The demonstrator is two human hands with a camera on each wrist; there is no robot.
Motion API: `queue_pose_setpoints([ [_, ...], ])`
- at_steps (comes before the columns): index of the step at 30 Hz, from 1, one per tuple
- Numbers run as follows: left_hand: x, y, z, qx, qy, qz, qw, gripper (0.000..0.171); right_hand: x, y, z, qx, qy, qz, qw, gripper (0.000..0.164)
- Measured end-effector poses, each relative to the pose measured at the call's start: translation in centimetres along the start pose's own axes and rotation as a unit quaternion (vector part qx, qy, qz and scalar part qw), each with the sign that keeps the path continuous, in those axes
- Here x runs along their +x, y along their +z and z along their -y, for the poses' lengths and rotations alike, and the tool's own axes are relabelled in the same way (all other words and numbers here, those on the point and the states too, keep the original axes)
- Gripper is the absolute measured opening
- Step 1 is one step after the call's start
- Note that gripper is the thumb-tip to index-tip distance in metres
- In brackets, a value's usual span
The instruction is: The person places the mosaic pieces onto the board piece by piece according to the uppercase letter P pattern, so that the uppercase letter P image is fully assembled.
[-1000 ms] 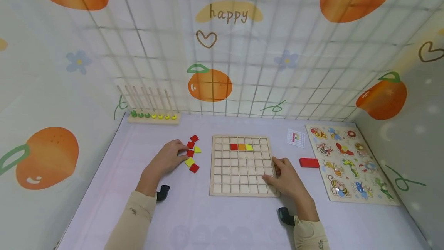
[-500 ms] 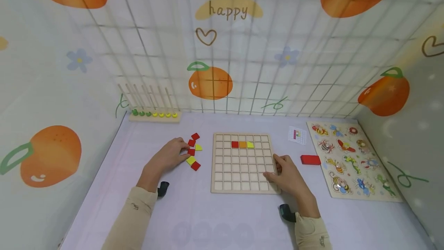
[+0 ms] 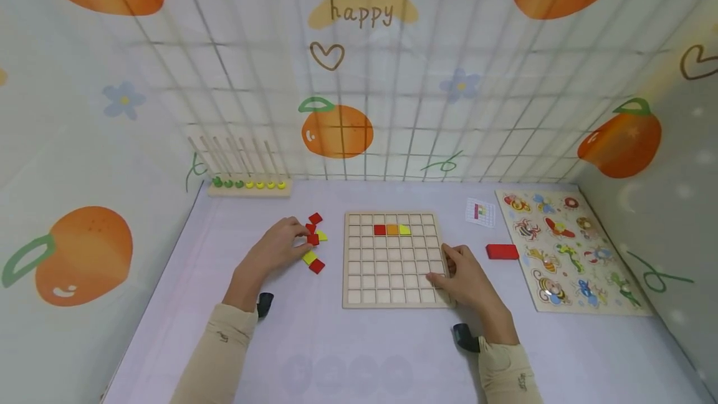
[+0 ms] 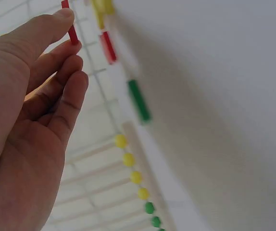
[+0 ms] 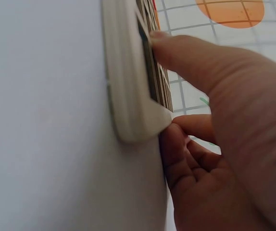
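My left hand (image 3: 276, 245) pinches a red square tile (image 4: 70, 24) between thumb and fingertips, edge-on in the left wrist view. Around those fingertips lie loose tiles, among them a red tile (image 3: 316, 218), a yellow tile (image 3: 310, 258) and another red tile (image 3: 316, 266). A wooden grid board (image 3: 364, 295) lies flat to the right. In one of its upper rows sit a red tile (image 3: 380, 230), an orange tile (image 3: 392, 230) and a yellow piece (image 3: 404, 229). My right hand (image 3: 464, 276) holds the board's right edge, its thumb over the top and fingers against the side.
Behind the loose tiles stands a bead rack (image 3: 249, 191) with upright rods. Right of the board are a small printed card (image 3: 480, 212), a red block (image 3: 502, 252) and an insect puzzle board (image 3: 572, 248). A blurred green piece (image 4: 139, 101) shows in the left wrist view.
My left fingers have picked up a red tile from the loose group and shifted it slightly right. The right hand stays on the board's edge. The head view has moved a little.
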State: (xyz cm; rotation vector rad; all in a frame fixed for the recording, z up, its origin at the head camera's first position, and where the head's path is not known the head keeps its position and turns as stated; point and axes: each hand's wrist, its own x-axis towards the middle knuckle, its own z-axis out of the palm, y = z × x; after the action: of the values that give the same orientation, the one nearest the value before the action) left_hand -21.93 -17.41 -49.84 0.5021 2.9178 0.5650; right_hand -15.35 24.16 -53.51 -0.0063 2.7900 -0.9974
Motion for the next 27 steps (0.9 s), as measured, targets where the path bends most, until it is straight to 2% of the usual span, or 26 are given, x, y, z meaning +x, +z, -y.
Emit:
queue_pose_setpoints([
  [6,0.2,-0.6,-2.4,0.004,0.013,0.018,0.9997,0.036,-0.1,0.0,-0.1,0.006,-0.001,0.000,1.000,0.091],
  [10,0.5,-0.5,-3.9,0.002,0.032,0.016,0.9994,0.034,0.1,0.1,-0.1,0.004,0.001,-0.002,1.000,0.091],
  [13,1.1,-0.2,-5.1,0.001,0.046,0.013,0.9989,0.031,0.1,0.1,0.0,0.001,0.000,-0.003,1.000,0.090],
  [20,2.7,0.5,-8.3,-0.009,0.061,0.034,0.9976,0.033,0.0,-0.1,0.0,0.006,0.006,-0.001,1.000,0.092],
  [27,4.2,2.1,-10.0,0.007,0.084,0.035,0.9959,0.029,0.1,0.0,0.0,0.005,-0.003,0.002,1.000,0.092],
])
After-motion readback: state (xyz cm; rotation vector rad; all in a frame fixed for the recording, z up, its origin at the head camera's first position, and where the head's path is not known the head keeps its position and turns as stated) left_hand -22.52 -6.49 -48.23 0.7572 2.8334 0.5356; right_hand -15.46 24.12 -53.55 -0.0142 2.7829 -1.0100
